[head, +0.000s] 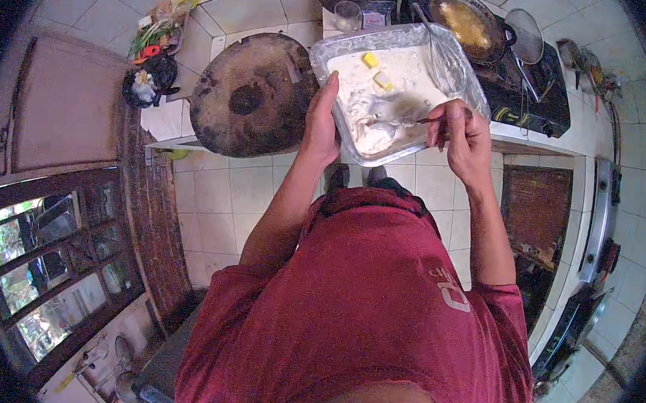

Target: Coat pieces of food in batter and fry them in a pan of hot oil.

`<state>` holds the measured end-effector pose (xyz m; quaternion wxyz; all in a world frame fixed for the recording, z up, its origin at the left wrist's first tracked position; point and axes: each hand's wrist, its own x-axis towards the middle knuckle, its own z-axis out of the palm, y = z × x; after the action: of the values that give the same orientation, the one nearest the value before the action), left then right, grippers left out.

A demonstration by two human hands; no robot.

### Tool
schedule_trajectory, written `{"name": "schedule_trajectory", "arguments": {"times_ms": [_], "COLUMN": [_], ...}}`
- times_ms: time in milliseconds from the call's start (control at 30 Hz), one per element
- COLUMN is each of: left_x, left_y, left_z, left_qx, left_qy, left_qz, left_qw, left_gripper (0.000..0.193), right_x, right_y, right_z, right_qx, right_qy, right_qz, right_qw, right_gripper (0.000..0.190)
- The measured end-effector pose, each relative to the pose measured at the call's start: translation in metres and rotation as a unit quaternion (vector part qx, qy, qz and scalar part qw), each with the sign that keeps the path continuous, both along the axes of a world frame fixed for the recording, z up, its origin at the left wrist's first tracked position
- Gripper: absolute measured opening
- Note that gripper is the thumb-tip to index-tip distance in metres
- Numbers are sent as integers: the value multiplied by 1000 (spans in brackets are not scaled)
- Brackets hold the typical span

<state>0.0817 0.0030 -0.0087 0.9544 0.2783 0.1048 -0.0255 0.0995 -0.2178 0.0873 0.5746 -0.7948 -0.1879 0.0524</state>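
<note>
My left hand (323, 120) grips the left side of a rectangular metal tray (379, 159), which is tilted over the counter's edge. White flour (375, 139) covers its bottom. Two yellow pieces (370, 60) lie on the flour, and the nearer one is partly coated in white. My right hand (461, 135) pinches the handle of a spoon (399, 108) above the tray's near right part, its bowl in the flour and blurred. A wire utensil that looks like a whisk (445, 58) leans in the tray's far right corner.
Left of the tray stands a round wooden chopping block (247, 78) with a knife (294, 67) on it. A pan of yellowish oil (463, 23) sits on the black gas stove (555, 100), beside a round strainer (524, 36). A drinking glass (348, 16) and bagged vegetables (164, 27) stand farther back.
</note>
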Motion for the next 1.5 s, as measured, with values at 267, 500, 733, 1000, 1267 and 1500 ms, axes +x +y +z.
{"name": "schedule_trajectory", "arguments": {"times_ms": [267,500,733,1000,1267,1500], "left_x": [5,0,-6,-12,-11,-9], "left_y": [-2,-6,-13,-20,-22,-20], "left_z": [-16,-8,-8,5,14,1], "left_qx": [-16,-6,8,5,-11,11], "left_qy": [19,13,0,-10,-5,27], "left_qz": [-1,6,26,70,66,65], "left_qw": [1000,1000,1000,997,998,997], "left_gripper": [62,61,66,64,67,67], "right_x": [11,19,25,18,18,17], "right_y": [2,-4,-16,-29,-43,-28], "right_z": [1,3,28,16,16,28], "right_qx": [23,13,55,50,-2,36], "right_qy": [118,197,129,51,41,99], "right_qz": [-50,-98,-132,-95,-59,-112], "right_qw": [991,975,981,993,997,988], "right_gripper": [46,48,43,39,40,38]}}
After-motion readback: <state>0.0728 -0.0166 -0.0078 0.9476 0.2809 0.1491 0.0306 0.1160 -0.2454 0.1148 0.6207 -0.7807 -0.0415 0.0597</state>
